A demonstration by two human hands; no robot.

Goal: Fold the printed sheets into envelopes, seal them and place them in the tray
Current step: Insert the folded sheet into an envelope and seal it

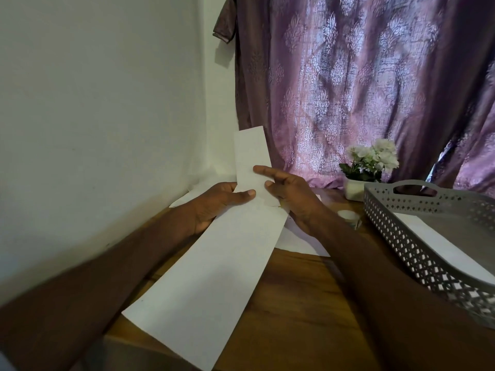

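fingers of my left hand (214, 202) and right hand (288, 194) pinch a long white folded paper sheet (211, 263) mid-length, its far end rising toward 12 o'clock. grey perforated plastic tray (401, 236) sits at 3 o'clock, holding a white envelope (439, 245).

Long white folded sheet (211, 277) in front of me, near end low toward my body, far part bent upward past my fingers. My left hand (217, 202) pinches its left edge, thumb on top; my right hand (289, 194) holds right edge. Grey perforated tray (417, 236) right of my right hand, white envelope (442, 245) lying flat inside.
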